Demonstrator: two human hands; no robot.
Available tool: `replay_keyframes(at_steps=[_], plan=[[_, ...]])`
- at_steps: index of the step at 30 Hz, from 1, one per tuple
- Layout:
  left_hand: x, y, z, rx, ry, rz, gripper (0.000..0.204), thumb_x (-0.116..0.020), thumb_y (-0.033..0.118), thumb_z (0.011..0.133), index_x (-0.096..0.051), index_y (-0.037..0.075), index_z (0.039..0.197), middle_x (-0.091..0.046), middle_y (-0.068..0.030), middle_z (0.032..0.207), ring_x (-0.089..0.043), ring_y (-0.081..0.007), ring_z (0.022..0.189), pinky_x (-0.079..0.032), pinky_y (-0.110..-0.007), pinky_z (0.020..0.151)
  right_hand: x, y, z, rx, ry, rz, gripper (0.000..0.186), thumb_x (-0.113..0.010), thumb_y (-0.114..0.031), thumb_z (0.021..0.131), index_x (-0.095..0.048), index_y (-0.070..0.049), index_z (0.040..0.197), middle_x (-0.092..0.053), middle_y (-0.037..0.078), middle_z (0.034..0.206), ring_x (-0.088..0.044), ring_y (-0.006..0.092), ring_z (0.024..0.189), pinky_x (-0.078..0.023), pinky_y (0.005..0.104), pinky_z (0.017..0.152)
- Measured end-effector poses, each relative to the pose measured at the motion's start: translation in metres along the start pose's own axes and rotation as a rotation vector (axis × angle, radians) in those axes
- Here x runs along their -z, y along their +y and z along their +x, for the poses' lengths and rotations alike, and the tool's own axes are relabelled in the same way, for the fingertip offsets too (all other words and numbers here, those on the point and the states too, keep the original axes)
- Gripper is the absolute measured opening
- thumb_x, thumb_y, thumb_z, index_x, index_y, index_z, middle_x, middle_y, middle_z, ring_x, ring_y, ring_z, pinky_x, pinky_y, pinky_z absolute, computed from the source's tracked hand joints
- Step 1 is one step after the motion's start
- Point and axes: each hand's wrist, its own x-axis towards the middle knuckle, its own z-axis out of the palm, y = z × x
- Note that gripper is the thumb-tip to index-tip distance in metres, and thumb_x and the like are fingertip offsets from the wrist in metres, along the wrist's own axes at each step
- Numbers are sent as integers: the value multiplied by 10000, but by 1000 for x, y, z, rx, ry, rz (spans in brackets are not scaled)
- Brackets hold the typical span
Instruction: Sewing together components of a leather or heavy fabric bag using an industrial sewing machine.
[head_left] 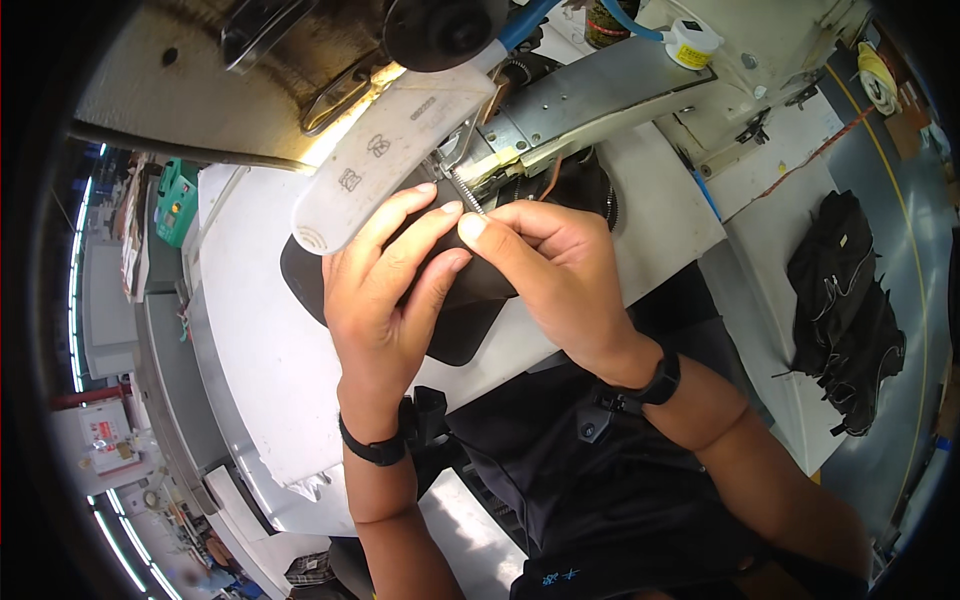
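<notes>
My left hand (pixel 375 285), fingers loosely spread, rests on dark piece (pixel 475 290), near side of sewing machine (pixel 395 150); my right hand (pixel 560 275) pinches zipper strip (pixel 467 192). Seems mid-work; can't tell how much is stitched.

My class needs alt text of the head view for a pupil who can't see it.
A person's left hand rests on dark material while the right hand pinches a toothed strip, likely a zip, at a sewing machine.
</notes>
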Motion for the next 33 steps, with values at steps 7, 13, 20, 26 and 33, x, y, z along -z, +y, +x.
replay_keyframes(at_steps=[7, 13, 20, 26, 33], plan=[[-7, -12, 8, 59, 87, -249, 286, -821, -43, 835, -779, 2, 1115, -768, -170, 1161, -749, -235, 1028, -574, -316, 907, -8, 4, 14, 75, 27, -26, 228, -681, -123, 1005, -705, 38, 845, -525, -77, 647, -399, -11, 621, -300, 228, 520], [-11, -7, 2, 66, 112, -175, 267, -816, -10, 850, -782, 20, 1113, -766, -145, 1144, -737, -249, 1039, -556, -346, 956, -1, 2, 5, 69, 5, -162, 183, -682, -124, 1004, -700, 26, 901, -559, -18, 654, -455, 26, 617, -365, 251, 534], [-27, 17, -10, -33, 209, 34, 287, -766, -27, 868, -764, 39, 1148, -748, -119, 1134, -720, -269, 1042, -536, -393, 954, 15, -7, -10, 215, -27, -347, 157, -734, -94, 985, -731, 52, 1043, -730, 13, 863, -613, 34, 816, -503, 215, 721], [-23, 21, -6, -12, 189, 77, 281, -736, -44, 886, -750, 17, 1160, -747, -134, 1150, -716, -296, 1074, -535, -395, 967, 8, -11, -5, 113, 4, -154, 178, -690, -117, 991, -720, 40, 912, -672, 25, 733, -549, 39, 682, -449, 246, 601], [-18, 25, -4, 83, 139, 12, 270, -718, -34, 905, -727, 4, 1172, -740, -155, 1210, -692, -338, 1178, -505, -437, 1077, 5, -7, 3, 89, 7, -108, 180, -674, -105, 993, -727, 37, 895, -645, -18, 695, -514, 7, 661, -416, 229, 560]])
